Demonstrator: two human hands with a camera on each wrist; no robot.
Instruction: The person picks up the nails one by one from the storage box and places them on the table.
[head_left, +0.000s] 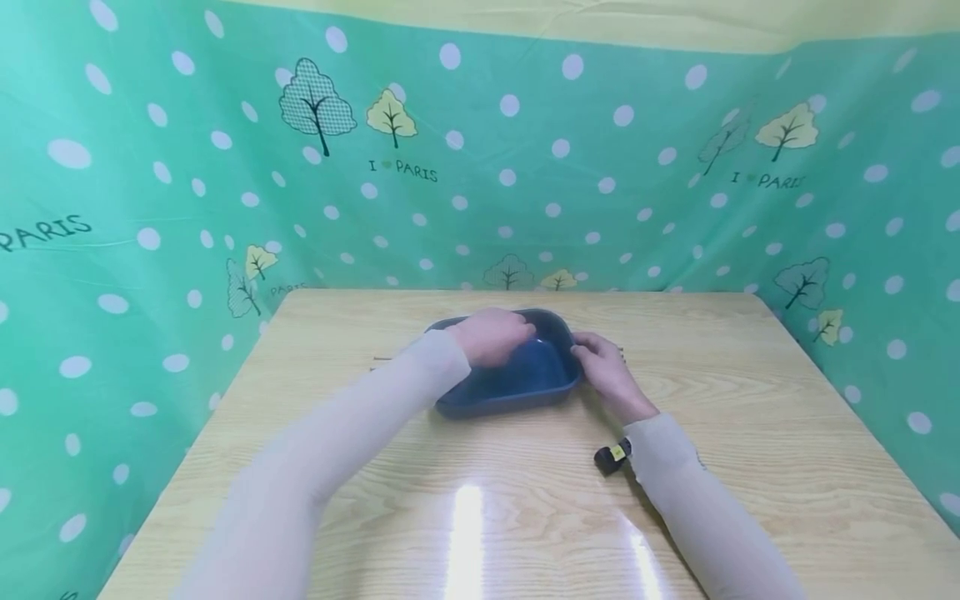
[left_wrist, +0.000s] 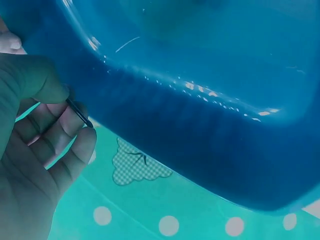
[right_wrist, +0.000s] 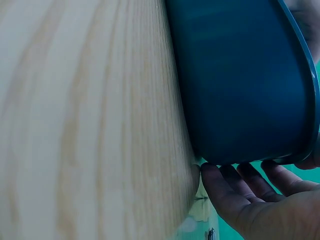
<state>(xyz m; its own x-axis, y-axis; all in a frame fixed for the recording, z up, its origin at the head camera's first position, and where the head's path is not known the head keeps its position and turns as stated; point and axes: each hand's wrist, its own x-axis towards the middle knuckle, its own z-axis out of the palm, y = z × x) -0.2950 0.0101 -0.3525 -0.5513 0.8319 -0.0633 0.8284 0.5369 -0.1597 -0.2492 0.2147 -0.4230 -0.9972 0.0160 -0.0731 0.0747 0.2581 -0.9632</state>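
Observation:
A dark blue rectangular basin (head_left: 525,385) with rounded corners stands on the table. My left hand (head_left: 493,337) is over its inside, near the far wall. In the left wrist view, that hand (left_wrist: 45,120) pinches a thin dark rod (left_wrist: 80,114), like a nail, between thumb and fingers beside the basin's rim; its full length is hidden. My right hand (head_left: 609,373) holds the basin's right end. The right wrist view shows its fingers (right_wrist: 275,182) against the outer wall, with the thumb up at the rim.
Thin dark rods (head_left: 381,359) lie on the wooden table (head_left: 705,367) left of the basin. Another small dark end shows just beyond the right hand. A small black device (head_left: 612,457) with a yellow label sits at the right cuff. A green dotted curtain (head_left: 525,200) encloses the table's back and sides.

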